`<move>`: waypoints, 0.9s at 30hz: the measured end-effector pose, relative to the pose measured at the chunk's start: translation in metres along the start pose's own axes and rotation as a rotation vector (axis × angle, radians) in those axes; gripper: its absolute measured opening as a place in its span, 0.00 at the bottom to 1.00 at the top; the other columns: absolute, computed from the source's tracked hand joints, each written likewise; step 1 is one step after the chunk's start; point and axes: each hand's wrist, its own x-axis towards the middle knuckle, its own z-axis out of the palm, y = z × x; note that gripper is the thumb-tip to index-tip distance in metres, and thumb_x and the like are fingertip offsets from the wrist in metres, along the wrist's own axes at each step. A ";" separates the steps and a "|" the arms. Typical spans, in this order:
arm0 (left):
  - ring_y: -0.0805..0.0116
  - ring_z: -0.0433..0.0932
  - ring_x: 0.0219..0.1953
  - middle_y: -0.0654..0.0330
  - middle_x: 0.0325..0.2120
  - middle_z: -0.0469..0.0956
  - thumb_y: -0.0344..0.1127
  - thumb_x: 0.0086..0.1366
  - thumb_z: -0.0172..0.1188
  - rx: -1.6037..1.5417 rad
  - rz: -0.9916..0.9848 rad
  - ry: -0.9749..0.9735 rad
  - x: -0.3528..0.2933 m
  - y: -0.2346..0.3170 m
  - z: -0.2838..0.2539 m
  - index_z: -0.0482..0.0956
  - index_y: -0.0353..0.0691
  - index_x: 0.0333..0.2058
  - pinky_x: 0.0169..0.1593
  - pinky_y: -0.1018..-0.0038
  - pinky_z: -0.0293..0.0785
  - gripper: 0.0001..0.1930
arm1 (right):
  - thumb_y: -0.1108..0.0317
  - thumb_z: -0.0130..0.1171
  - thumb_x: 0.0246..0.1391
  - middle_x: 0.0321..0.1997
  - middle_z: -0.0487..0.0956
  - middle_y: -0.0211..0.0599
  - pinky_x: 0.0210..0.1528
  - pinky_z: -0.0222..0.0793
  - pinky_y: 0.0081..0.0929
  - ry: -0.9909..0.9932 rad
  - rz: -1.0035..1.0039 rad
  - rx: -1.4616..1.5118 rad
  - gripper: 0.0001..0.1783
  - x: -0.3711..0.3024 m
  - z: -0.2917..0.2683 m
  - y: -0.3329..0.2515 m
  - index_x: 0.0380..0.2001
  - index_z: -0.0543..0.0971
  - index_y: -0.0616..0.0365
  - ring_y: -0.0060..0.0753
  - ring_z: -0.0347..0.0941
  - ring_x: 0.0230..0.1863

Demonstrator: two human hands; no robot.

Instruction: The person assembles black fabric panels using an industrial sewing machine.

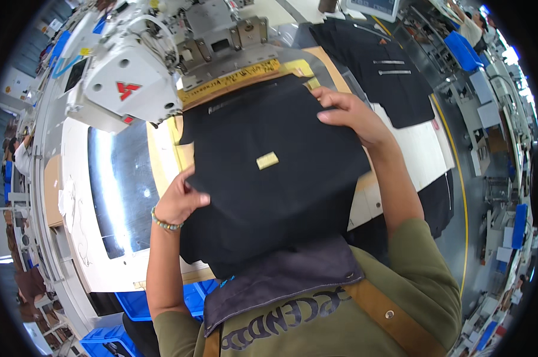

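A black fabric panel [239,140] is spread in front of me, with a small yellow paper label [267,160] on its middle. My left hand [181,200] pinches its left edge between thumb and fingers. At the upper right corner my right hand [353,114] grips the cloth, thumb on top and fingers bent. The far edge of the panel lies against a clamp bar with a yellow strip [230,82] on the sewing machine. Near that edge a narrow zipper or slit [242,102] shows in the fabric. The panel's near end hangs down toward my apron.
A white sewing machine head [123,89] stands at the upper left, close to the panel. More black panels [379,71] with zippers lie on the right. A shiny metal plate [123,190] is set in the white table at left. Blue bins [135,303] sit below.
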 end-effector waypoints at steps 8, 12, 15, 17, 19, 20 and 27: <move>0.70 0.86 0.39 0.60 0.40 0.86 0.35 0.79 0.60 -0.185 -0.128 -0.002 0.051 -0.022 0.001 0.82 0.36 0.45 0.45 0.75 0.83 0.08 | 0.63 0.74 0.59 0.55 0.77 0.34 0.64 0.63 0.26 -0.109 -0.103 -0.345 0.16 -0.059 -0.024 0.040 0.30 0.74 0.54 0.28 0.71 0.60; 0.67 0.86 0.49 0.57 0.44 0.86 0.32 0.80 0.57 -0.226 -0.049 0.165 0.083 -0.004 0.067 0.83 0.34 0.47 0.57 0.70 0.82 0.09 | 0.61 0.68 0.66 0.53 0.78 0.27 0.61 0.66 0.17 0.238 0.199 -0.051 0.11 -0.047 -0.003 0.045 0.46 0.80 0.52 0.17 0.72 0.53; 0.66 0.84 0.53 0.56 0.48 0.86 0.31 0.80 0.57 -0.270 -0.013 0.189 0.091 -0.016 0.066 0.83 0.31 0.51 0.62 0.69 0.79 0.10 | 0.66 0.66 0.69 0.52 0.82 0.26 0.58 0.71 0.15 0.304 0.101 -0.084 0.20 -0.044 0.001 0.057 0.61 0.80 0.55 0.14 0.76 0.52; 0.65 0.85 0.54 0.54 0.51 0.86 0.31 0.80 0.57 -0.311 -0.011 0.127 0.090 -0.022 0.053 0.82 0.30 0.54 0.62 0.68 0.79 0.12 | 0.71 0.65 0.69 0.53 0.83 0.27 0.60 0.73 0.17 0.261 0.063 -0.056 0.19 -0.044 0.004 0.057 0.60 0.80 0.58 0.16 0.78 0.54; 0.65 0.85 0.54 0.54 0.51 0.86 0.30 0.80 0.57 -0.326 -0.027 0.114 0.091 -0.020 0.051 0.82 0.30 0.54 0.62 0.68 0.79 0.12 | 0.72 0.65 0.69 0.53 0.83 0.27 0.60 0.74 0.17 0.265 0.056 -0.045 0.18 -0.046 0.004 0.054 0.60 0.80 0.59 0.16 0.78 0.54; 0.65 0.85 0.54 0.54 0.52 0.86 0.30 0.80 0.56 -0.340 -0.032 0.102 0.090 -0.019 0.051 0.82 0.30 0.54 0.62 0.67 0.79 0.12 | 0.74 0.65 0.68 0.53 0.83 0.28 0.61 0.74 0.17 0.265 0.040 -0.037 0.18 -0.047 0.004 0.053 0.60 0.80 0.60 0.16 0.78 0.54; 0.63 0.85 0.55 0.55 0.52 0.86 0.29 0.80 0.56 -0.341 -0.008 0.149 0.090 -0.020 0.066 0.82 0.29 0.53 0.62 0.67 0.80 0.12 | 0.74 0.63 0.69 0.56 0.83 0.30 0.62 0.75 0.20 0.326 0.051 -0.080 0.20 -0.051 0.007 0.048 0.63 0.80 0.59 0.19 0.79 0.55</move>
